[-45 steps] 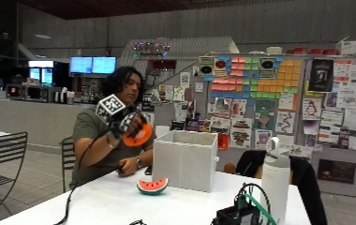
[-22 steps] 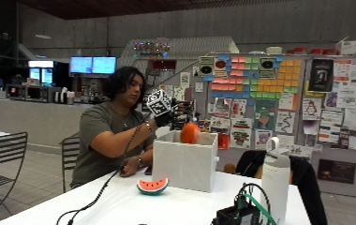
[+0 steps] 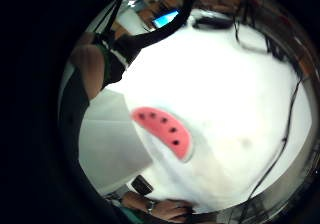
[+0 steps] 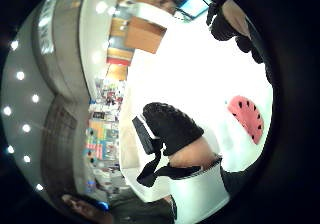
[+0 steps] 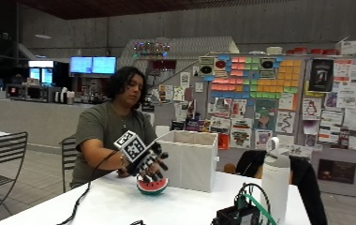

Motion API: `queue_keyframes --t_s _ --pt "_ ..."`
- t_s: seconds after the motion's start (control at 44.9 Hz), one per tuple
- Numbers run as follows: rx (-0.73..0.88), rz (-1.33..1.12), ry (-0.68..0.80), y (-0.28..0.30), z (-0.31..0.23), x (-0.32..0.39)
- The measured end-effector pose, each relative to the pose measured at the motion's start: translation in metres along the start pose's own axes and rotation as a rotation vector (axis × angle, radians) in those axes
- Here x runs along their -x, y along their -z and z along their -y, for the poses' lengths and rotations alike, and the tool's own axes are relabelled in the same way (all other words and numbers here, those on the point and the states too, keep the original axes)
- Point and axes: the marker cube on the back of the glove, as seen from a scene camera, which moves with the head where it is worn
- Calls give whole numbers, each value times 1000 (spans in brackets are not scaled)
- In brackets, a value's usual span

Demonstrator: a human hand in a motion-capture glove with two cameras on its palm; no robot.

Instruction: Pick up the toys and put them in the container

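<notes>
Gloved right hand (image 5: pixel 148 165) low centre-left, grip spread and holding nothing, just above watermelon toy (image 5: pixel 152 186), beside white container (image 5: pixel 190 159), bench (image 5: pixel 166 206) bare frontward.

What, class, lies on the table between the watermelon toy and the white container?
Nothing: only bare white table. The little finger side palm view shows the watermelon slice toy lying right beside the container, with only a thin strip of tabletop between them.

There's a tall white water bottle (image 5: pixel 276 174) standing on the white table (image 5: pixel 115 206), next to some black gadget with green wires (image 5: pixel 243 213). A black metal chair (image 5: pixel 0 161) sits off to the side, and the wall behind has a board plastered with sticky notes and posters (image 5: pixel 271 101).
</notes>
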Motion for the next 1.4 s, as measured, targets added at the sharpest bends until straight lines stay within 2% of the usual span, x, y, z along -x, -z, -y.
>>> queue_keyframes --t_s 0.089,0.178,0.289,0.423,0.49,0.623,0.713,0.802,0.913,1.069,1.18,1.247,1.291,1.358,1.403 --pt "183 -151 42 -34 -22 -25" --pt "203 -344 79 -58 -31 -42" --pt "37 -486 241 -70 -33 -48" --pt "-175 -522 430 -60 -45 -41" --pt "-238 -473 438 -42 -48 -41" --pt "-286 -216 388 16 -47 -30" --pt "-298 -30 440 70 -75 14" --pt "-272 139 572 118 -113 85" --pt "-247 184 754 147 -134 170" --pt "-113 191 829 124 -126 258" --pt "-136 54 989 94 -106 283" --pt "-134 66 878 82 -97 300" --pt "-136 75 860 76 -95 308" --pt "-159 30 955 66 -91 312" --pt "-188 -36 1082 59 -87 309"
